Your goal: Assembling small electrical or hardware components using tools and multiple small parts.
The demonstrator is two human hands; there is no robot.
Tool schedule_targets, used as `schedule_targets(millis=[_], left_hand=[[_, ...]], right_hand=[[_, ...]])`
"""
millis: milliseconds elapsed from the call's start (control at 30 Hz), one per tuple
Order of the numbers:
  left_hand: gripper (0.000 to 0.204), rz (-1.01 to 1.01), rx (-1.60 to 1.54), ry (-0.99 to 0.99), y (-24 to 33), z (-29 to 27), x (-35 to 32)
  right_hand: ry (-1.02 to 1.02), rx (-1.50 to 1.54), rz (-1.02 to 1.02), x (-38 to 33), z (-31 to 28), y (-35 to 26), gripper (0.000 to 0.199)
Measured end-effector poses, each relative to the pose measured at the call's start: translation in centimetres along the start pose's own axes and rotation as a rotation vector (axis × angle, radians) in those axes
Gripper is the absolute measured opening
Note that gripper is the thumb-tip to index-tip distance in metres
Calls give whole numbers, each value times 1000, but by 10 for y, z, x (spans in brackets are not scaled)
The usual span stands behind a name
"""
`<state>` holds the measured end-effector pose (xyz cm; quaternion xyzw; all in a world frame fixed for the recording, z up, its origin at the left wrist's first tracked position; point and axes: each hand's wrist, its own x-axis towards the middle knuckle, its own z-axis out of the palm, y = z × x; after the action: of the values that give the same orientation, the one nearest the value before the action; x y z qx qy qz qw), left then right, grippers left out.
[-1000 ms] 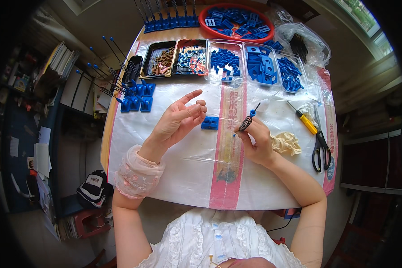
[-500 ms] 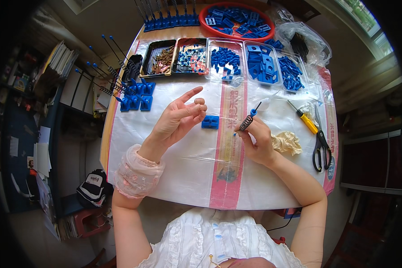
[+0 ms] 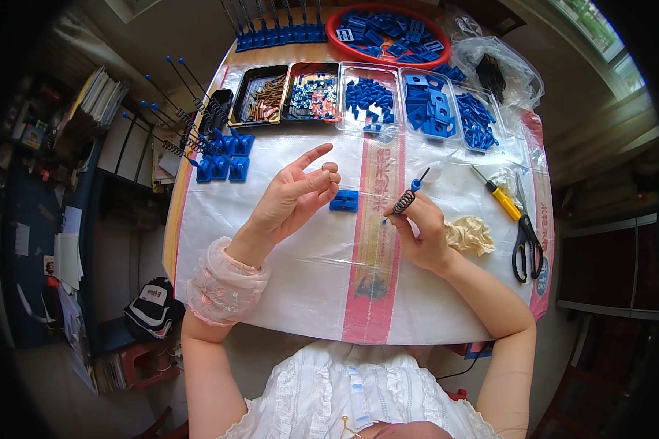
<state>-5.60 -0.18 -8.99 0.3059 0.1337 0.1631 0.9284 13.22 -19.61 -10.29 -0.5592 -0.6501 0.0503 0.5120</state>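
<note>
My right hand pinches a black coil spring between thumb and fingers. A thin dark rod with a blue fitting sticks out beyond its upper end, and a small blue tip shows below. My left hand hovers over the table's middle, index finger stretched out. Its thumb meets the other curled fingertips; anything between them is too small to make out. Just right of those fingers, a square blue plastic base lies on the table, touched by neither hand.
Trays of brass screws, nuts and blue plastic parts line the back, before a red basin. Finished-looking blue bases with springs stand left. Scissors, a yellow-handled screwdriver and a crumpled cream cloth lie right.
</note>
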Motion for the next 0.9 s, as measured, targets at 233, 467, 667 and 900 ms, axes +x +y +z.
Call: schedule_targets(millis=[233, 467, 667, 900], left_hand=[[87, 54, 21, 6, -3, -1, 1], [84, 103, 30, 28, -2, -1, 3], [79, 89, -1, 18, -3, -1, 3], [57, 70, -76, 5, -2, -4, 3]], right_hand=[[0, 1, 10, 0, -2, -3, 22], [0, 7, 19, -1, -2, -2, 23], [-5, 3, 14, 0, -1, -3, 23], [-1, 8, 6, 0, -1, -3, 23]])
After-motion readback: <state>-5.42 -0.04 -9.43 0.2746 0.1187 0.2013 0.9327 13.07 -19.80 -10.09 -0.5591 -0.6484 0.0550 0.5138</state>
